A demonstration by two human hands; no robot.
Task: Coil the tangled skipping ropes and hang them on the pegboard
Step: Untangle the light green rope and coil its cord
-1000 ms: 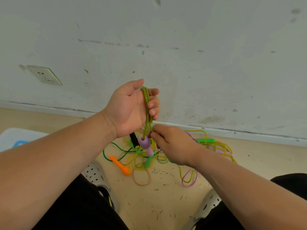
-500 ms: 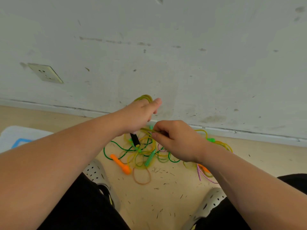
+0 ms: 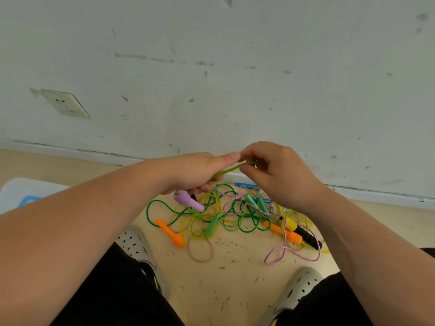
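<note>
A tangle of skipping ropes (image 3: pixel 237 215) lies on the floor by the wall: green, yellow and pink cords with orange (image 3: pixel 170 232), green (image 3: pixel 213 223) and black-and-yellow (image 3: pixel 303 234) handles. My left hand (image 3: pixel 196 171) grips an olive-yellow rope (image 3: pixel 229 170) along with a lilac handle (image 3: pixel 188 200) that sticks out below the fist. My right hand (image 3: pixel 275 170) pinches the same rope's bundled strands just to the right, thumb and fingers curled round them. Both hands hover above the pile. No pegboard is in view.
A white wall (image 3: pixel 235 78) with a socket (image 3: pixel 64 103) rises straight ahead. My perforated grey shoes (image 3: pixel 136 243) flank the pile on the beige floor. A tan rubber band (image 3: pixel 201 251) lies in front of the tangle. A white-and-blue object (image 3: pixel 21 196) sits at the left edge.
My left hand dropped from an upright palm-up hold to a level grip. My right hand rose from below it and now pinches the olive rope beside the left thumb. The lilac handle hangs out below.
</note>
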